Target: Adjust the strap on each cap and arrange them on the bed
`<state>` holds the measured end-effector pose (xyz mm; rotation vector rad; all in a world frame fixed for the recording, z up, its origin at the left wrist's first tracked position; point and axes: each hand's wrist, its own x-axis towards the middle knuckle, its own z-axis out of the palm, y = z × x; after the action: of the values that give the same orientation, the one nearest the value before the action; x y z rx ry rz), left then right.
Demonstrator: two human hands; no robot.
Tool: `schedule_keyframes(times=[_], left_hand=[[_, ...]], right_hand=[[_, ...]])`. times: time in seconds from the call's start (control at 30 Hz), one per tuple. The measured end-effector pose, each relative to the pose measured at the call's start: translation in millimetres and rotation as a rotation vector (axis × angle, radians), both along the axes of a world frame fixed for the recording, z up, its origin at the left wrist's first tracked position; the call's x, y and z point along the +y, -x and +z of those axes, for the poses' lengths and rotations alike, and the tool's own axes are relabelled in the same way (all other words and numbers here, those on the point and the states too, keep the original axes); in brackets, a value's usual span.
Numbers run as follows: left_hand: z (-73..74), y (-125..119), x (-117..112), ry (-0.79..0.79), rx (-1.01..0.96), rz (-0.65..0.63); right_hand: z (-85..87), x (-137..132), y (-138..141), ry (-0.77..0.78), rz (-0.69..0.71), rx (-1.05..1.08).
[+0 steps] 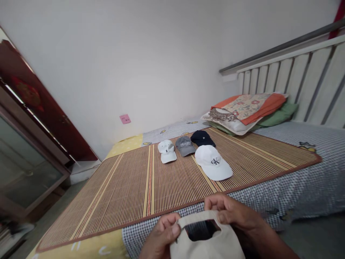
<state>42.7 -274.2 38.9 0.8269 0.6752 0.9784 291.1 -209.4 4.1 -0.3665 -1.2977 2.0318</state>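
Note:
A beige baseball cap (pixel 207 242) is held low at the front of the bed, its back opening and strap facing me. My left hand (pixel 163 233) pinches the strap's left end between thumb and fingers. On the other side, my right hand (pixel 234 216) grips the strap's right end. The cap's brim is out of sight. Beyond my hands, several caps lie on the striped mat: a white cap with black letters (pixel 214 163), a small white cap (pixel 167 151), a grey cap (pixel 185 145) and a black cap (pixel 202 138).
The bamboo mat (pixel 129 187) covers much of the bed, over a checked sheet (pixel 323 169). Stacked pillows (pixel 248 109) rest by the white slatted headboard (pixel 291 75). A pink note (pixel 125 119) is on the wall. A glass-fronted cabinet (pixel 27 165) and dark red door (pixel 45 108) stand at left.

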Motion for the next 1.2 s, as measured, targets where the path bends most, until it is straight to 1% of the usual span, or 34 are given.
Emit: schedule_keyframes(times=[0.13, 0.33, 0.4, 0.47, 0.53, 0.57, 0.6, 0.67, 0.73, 0.8, 0.93, 1.03, 1.1, 1.2], left_hand=[[1.7, -2, -2, -0.017, 0.015, 0.021], [-2.4, -5, -2, 0.033, -0.083, 0.1], [-2.7, -6, -3, 0.076, -0.12, 0.165], [-1.7, -5, -4, 0.155, -0.149, 0.28], [-0.8, -2, -4, 0.226, -0.163, 0.379], [-0.9, 1, -4, 0.245, -0.164, 0.399], [-1.4, 4, -4, 0.248, -0.163, 0.394], [-3.9, 11, -3, 0.207, -0.148, 0.333], [-7.1, 16, 0, 0.139, -0.116, 0.252], [-8.9, 18, 2, 0.062, -0.092, 0.18], [-6.5, 17, 7, -0.025, -0.072, 0.07], [-6.0, 19, 9, -0.062, -0.074, 0.037], [-10.2, 23, 9, -0.067, -0.094, 0.052], [-21.2, 30, 9, -0.046, -0.122, 0.072]], right_hand=[[0.4, -3, 1, 0.049, -0.024, 0.043], [-1.0, -5, 8, 0.068, -0.034, 0.096], [-3.7, -3, 9, 0.085, -0.056, 0.096], [-9.1, -1, 8, 0.085, -0.061, 0.074], [-16.2, 3, 6, 0.058, -0.032, 0.041], [-19.8, 4, 5, 0.042, -0.012, 0.027], [-22.8, 5, 4, 0.031, 0.007, 0.017], [-26.4, 7, 3, 0.027, 0.026, 0.02], [-25.5, 7, 4, 0.034, 0.021, 0.063], [-21.2, 5, 6, 0.047, -0.015, 0.125], [-12.2, 1, 12, 0.121, -0.157, 0.226], [-11.2, -1, 12, 0.23, -0.257, 0.26], [-11.9, -1, 11, 0.305, -0.332, 0.255], [-11.9, 2, 8, 0.395, -0.465, 0.249]])
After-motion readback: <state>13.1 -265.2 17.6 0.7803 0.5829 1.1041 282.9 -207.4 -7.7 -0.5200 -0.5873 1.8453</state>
